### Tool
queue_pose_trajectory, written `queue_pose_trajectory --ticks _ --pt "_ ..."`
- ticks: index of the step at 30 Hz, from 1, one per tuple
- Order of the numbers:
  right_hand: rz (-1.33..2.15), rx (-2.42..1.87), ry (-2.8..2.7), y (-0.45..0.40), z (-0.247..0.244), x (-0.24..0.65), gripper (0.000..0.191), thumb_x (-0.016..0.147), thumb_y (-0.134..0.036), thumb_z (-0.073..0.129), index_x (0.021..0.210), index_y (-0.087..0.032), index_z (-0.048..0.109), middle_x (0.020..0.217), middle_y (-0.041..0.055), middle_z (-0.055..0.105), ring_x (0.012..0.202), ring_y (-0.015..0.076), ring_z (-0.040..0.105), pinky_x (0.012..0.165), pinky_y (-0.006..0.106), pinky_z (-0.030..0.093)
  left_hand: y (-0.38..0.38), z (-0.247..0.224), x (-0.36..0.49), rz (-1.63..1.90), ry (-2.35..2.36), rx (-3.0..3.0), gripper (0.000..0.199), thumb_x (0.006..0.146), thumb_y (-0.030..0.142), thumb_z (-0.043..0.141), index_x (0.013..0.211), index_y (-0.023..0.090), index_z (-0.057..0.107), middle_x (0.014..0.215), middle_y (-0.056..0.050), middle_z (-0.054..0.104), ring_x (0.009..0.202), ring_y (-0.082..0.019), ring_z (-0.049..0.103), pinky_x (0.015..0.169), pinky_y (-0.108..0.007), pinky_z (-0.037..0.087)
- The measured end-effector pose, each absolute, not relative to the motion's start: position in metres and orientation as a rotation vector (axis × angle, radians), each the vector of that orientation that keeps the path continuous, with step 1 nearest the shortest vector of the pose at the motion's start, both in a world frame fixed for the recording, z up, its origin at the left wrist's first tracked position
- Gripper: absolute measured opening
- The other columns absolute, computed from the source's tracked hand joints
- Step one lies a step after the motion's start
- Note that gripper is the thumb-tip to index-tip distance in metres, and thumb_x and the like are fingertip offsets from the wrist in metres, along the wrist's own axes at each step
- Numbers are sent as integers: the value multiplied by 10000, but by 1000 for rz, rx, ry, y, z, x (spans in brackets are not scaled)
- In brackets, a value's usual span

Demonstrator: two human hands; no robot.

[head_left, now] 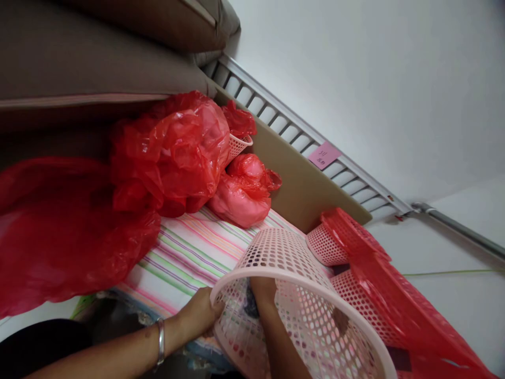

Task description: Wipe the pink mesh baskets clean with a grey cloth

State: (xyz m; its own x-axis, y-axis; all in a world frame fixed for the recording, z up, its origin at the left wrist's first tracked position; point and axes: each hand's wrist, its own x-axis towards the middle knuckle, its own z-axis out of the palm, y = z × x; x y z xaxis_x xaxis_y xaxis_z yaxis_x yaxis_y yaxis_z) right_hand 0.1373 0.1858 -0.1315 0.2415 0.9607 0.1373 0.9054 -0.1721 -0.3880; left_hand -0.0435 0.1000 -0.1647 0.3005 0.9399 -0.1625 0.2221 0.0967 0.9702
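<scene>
A pink perforated plastic basket lies tilted on its side on the striped bedding, its mouth towards me. My left hand, with a silver bangle at the wrist, grips the left of its rim. My right hand reaches deep inside the basket, and its fingers are hidden. A dark blue, soft-looking thing is right beside that hand. More dark blue shows through the holes near the basket's base. Whether the right hand holds it, I cannot tell.
Bulging red plastic bags crowd the left and back of the striped bedding. Two more pink baskets with red plastic over them stand at right. A metal rail with a pink note runs along the wall. Grey-brown cushions are stacked upper left.
</scene>
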Motion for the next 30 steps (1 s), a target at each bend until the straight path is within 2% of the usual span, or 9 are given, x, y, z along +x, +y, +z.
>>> queue_pose_trajectory --ticks 3,5,10,13,16,18,20,25,30 --pt "141 -2166 -1791 161 -136 135 240 812 -234 550 1003 -113 633 1017 125 644 999 262 589 915 421 426 104 -160 -44 810 1171 1426 258 777 182 439 839 121 683 793 -54 719 762 -186 663 649 -244 472" --pt "95 -2148 -1867 130 -146 132 314 761 -164 505 1040 -81 624 1033 173 635 1037 298 569 941 420 402 108 -157 -45 820 1171 1453 258 774 189 449 839 125 690 790 -49 720 768 -187 659 654 -244 464" --pt "122 -1942 -2066 59 -174 127 445 760 -219 475 1192 -148 554 1125 139 608 1060 267 560 925 383 431 112 -150 -52 814 1178 1520 279 761 160 414 818 125 685 774 -54 721 734 -181 659 625 -234 444" --pt "186 -1969 -1993 65 -168 126 472 739 -185 462 1201 -136 547 1129 135 606 1078 262 553 947 376 416 110 -142 -58 799 1184 1586 256 748 159 430 801 151 681 765 -44 719 731 -181 655 644 -238 437" --pt "267 -2059 -1812 106 -149 130 402 724 -158 476 1101 -91 601 1106 159 614 1122 295 525 1000 407 362 108 -136 -62 790 1184 1643 252 752 171 446 835 179 684 794 -38 724 761 -184 658 671 -242 431" --pt "339 -2058 -1703 140 -137 133 300 773 -203 514 1037 -124 633 1106 138 622 1149 296 508 1002 411 358 108 -134 -64 783 1193 1664 243 751 173 449 821 178 681 780 -41 721 750 -185 658 660 -239 425" --pt "403 -2034 -1641 168 -130 138 243 837 -287 540 1027 -165 631 1114 98 620 1108 260 535 963 413 399 109 -133 -66 772 1204 1673 233 759 183 443 779 172 674 746 -42 713 721 -180 657 633 -231 420" --pt "582 -1939 -1568 189 -123 150 320 888 -422 528 1063 -163 595 1084 54 612 932 180 597 817 375 499 116 -131 -71 752 1247 1671 236 773 210 436 774 170 669 714 -39 700 684 -175 649 587 -222 405" --pt "753 -1854 -1516 171 -123 158 416 874 -510 464 881 -139 652 861 74 692 798 188 650 700 329 526 120 -124 -74 744 1260 1694 242 782 216 441 808 181 679 764 -46 715 724 -183 648 620 -233 404"
